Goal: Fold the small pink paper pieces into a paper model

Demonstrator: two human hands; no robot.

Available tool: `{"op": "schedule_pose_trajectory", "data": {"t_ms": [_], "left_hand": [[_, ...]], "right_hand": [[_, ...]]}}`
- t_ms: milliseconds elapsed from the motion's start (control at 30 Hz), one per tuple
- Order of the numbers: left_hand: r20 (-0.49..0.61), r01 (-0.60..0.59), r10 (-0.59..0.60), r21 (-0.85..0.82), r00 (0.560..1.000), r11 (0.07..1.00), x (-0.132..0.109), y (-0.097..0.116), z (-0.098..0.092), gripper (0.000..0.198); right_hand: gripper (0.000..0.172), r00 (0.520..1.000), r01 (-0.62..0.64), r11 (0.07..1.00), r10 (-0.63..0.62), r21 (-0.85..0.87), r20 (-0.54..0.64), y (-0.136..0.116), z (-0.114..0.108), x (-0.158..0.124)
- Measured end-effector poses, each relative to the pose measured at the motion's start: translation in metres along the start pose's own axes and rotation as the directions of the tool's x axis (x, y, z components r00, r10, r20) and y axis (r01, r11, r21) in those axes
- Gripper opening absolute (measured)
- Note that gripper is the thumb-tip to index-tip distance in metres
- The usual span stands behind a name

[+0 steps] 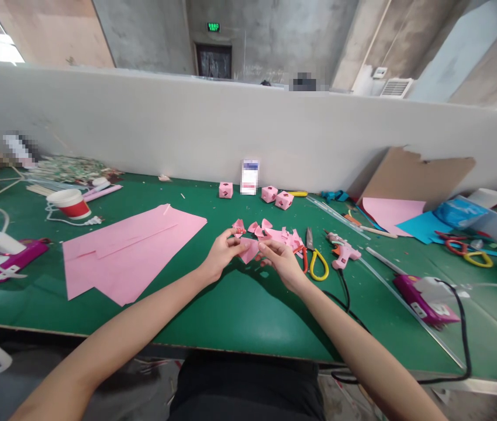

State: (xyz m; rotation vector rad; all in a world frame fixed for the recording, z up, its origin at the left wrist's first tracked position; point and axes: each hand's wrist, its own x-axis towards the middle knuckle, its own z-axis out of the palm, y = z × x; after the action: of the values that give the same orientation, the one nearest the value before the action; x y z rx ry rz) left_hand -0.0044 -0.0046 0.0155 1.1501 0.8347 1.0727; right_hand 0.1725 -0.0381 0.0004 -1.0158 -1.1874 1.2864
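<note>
- Your left hand (223,252) and right hand (280,261) meet just above the near-middle of the green table (240,310), both pinching one small pink paper piece (251,248) between fingertips; holding it from two sides looks like a way to keep it taut while you fold or shape it.
- Just beyond your fingers lies a heap of pink cut pieces (275,233), close enough to draw from without stretching.
- To the right of your right hand sit the yellow-handled scissors (316,257) and the pink glue gun (340,250), its black cord trailing toward the near edge; they seem parked on your tool side.
- To the left, a large pink sheet (130,248) lies flat, well apart from your hands.
- Near the left edge a purple tool (7,257) rests, with a red-and-white cup (69,203) farther back.
- Farther back, three small pink cubes (269,195) stand near a white partition wall (187,128).
- At far right, a torn cardboard sheet (415,172) leans on the partition above pink and blue paper.
- Beyond the partition, you see bare concrete walls and a dark doorway under a green exit sign (213,27).
</note>
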Motion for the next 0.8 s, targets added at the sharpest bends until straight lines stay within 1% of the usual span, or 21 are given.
{"op": "schedule_pose_trajectory", "data": {"t_ms": [167, 333, 433, 533, 667, 800], "left_hand": [[0.003, -0.033, 0.033, 0.035, 0.999, 0.999, 0.0011, -0.0026, -0.0006, 0.059], [0.019, -0.082, 0.081, 0.112, 0.997, 0.99, 0.0023, -0.0058, -0.0017, 0.056], [0.049, -0.097, 0.09, 0.165, 0.995, 0.982, 0.0024, -0.0074, -0.0019, 0.05], [0.074, -0.096, 0.084, 0.172, 0.994, 0.98, 0.0021, -0.0088, -0.0011, 0.046], [0.084, -0.078, 0.067, 0.133, 0.994, 0.988, 0.0011, -0.0087, 0.001, 0.047], [0.084, -0.088, 0.075, 0.158, 0.994, 0.984, -0.0002, -0.0074, 0.002, 0.047]], "right_hand": [[0.037, 0.999, -0.031, 1.0, 0.031, -0.001, 0.021, 0.0004, 0.0017, -0.0004], [0.04, 0.998, -0.057, 0.996, 0.057, -0.065, 0.01, -0.0017, 0.0042, -0.0015], [0.042, 0.999, -0.032, 0.991, 0.03, -0.132, -0.015, -0.0006, 0.0048, -0.0009], [0.04, 0.998, 0.006, 0.984, -0.015, -0.177, -0.054, 0.0021, 0.0036, 0.0006], [0.04, 0.996, 0.011, 0.987, -0.024, -0.157, -0.081, 0.0045, 0.0016, 0.0023], [0.039, 0.997, 0.001, 0.99, -0.013, -0.142, -0.08, 0.0043, 0.0021, 0.0025]]}}
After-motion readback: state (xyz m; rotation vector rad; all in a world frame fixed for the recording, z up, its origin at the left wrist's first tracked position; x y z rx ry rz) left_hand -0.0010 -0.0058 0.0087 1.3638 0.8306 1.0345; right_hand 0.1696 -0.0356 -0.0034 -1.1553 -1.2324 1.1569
